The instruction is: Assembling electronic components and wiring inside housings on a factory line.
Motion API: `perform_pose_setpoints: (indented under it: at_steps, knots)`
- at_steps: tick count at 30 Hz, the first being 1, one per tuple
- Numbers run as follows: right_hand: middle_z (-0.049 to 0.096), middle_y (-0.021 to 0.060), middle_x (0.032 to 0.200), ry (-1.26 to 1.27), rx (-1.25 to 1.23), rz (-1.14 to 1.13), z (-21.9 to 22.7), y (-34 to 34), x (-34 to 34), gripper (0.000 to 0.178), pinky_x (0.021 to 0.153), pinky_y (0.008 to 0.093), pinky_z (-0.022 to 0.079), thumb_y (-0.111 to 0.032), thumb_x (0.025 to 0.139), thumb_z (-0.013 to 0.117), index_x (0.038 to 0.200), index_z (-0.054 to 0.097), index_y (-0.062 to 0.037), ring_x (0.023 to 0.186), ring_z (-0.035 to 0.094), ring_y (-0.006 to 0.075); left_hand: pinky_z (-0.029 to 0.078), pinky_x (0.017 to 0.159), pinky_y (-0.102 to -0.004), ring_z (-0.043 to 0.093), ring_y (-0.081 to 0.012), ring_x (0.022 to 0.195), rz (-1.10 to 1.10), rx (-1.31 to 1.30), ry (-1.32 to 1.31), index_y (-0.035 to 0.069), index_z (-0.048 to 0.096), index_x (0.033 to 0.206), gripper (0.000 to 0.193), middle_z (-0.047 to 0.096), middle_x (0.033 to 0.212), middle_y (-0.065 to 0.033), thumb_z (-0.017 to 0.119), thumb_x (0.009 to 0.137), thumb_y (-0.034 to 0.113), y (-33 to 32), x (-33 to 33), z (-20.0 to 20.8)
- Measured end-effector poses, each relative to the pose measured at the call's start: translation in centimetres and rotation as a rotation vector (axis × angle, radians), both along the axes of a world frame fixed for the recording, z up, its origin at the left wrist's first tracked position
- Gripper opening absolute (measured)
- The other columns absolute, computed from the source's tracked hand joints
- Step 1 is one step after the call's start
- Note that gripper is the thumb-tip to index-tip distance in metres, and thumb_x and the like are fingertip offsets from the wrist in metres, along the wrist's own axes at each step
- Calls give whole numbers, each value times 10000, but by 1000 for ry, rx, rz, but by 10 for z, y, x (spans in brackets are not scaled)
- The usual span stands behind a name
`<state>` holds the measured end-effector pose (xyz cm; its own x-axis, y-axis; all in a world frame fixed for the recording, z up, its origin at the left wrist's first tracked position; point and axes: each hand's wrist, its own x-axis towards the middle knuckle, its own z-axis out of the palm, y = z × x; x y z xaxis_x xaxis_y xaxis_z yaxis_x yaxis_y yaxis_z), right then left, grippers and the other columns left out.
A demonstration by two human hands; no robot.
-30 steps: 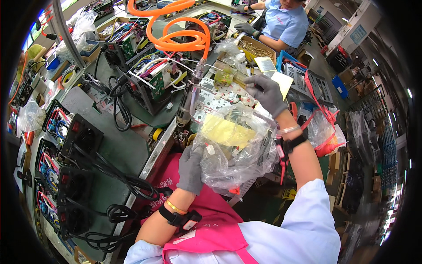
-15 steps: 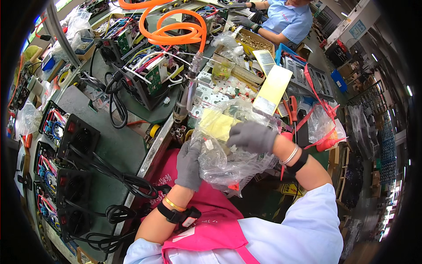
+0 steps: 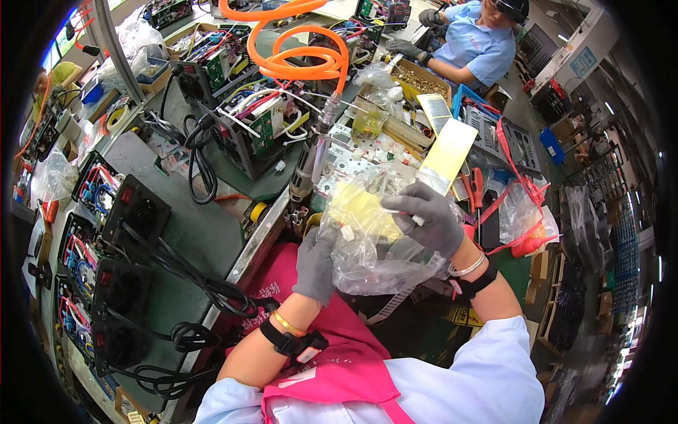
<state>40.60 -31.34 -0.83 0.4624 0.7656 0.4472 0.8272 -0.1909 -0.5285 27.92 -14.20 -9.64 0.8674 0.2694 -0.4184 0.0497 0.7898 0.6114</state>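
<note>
The green-topped bench [image 3: 201, 233] is well loaded: black-cased units [image 3: 141, 210] are lined up, black cables [image 3: 224, 295] looped alongside, an open wired chassis [image 3: 236, 145] parked beyond!

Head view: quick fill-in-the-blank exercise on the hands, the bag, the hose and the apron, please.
1. The left hand is at the ____ side of the clear bag.
2. The right hand wears a ____-coloured glove.
3. The coiled hose is ____.
4. The apron is ____.

Missing words: left; grey; orange; pink.
</note>
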Motion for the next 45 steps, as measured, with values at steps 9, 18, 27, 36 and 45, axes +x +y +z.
perform_pose_setpoints:
  at_steps: [9, 18, 27, 36, 45]
  knots:
    - [554, 83, 967, 348, -214, 80, -11, 42, -21, 319, 746, 279, 513, -7, 734, 641, 1050, 639, -47, 847, 613, 173, 489, 748, -285, 590, -145, 835, -32, 94, -52, -13, 545, 1125, 294, 603, 974, -68, 538, 919, 196, 2, 7, 3]
    - [664, 20, 870, 984, 167, 155, -30, 23, 44, 263, 621, 225, 516, -127, 842, 684, 1087, 646, -41, 699, 611, 91, 481, 939, -424, 585, -315, 1074, -149, -222, -108, 12, 452, 1299, 426, 561, 1223, -179, 484, 928, 218, 18, 15, 4]
    - [639, 126, 1041, -178, -619, -648, -55, 20, 132, 309, 886, 409, 471, -200, 795, 640, 1099, 638, -144, 998, 591, 329, 436, 983, -459, 532, -331, 1146, -160, -326, -36, 20, 444, 1323, 432, 522, 1282, -176, 456, 946, 232, 28, 3, 10]
    - [528, 167, 1253, -145, -620, -278, -18, -12, 58, 598, 1026, 435, 365, -464, 774, 669, 1265, 530, -152, 1214, 460, 315, 401, 1020, -488, 503, -358, 1183, -226, -406, -15, 21, 400, 1352, 468, 490, 1317, -198, 451, 939, 234, 33, -10, -16]
    - [589, 126, 854, -37, -68, -222, -19, 2, -23, 163, 767, 374, 483, -158, 804, 615, 942, 642, -76, 839, 597, 308, 387, 1034, -457, 505, -291, 1183, -336, -382, -280, 86, 367, 1388, 641, 489, 1321, -121, 545, 897, 457, 16, -18, -13]
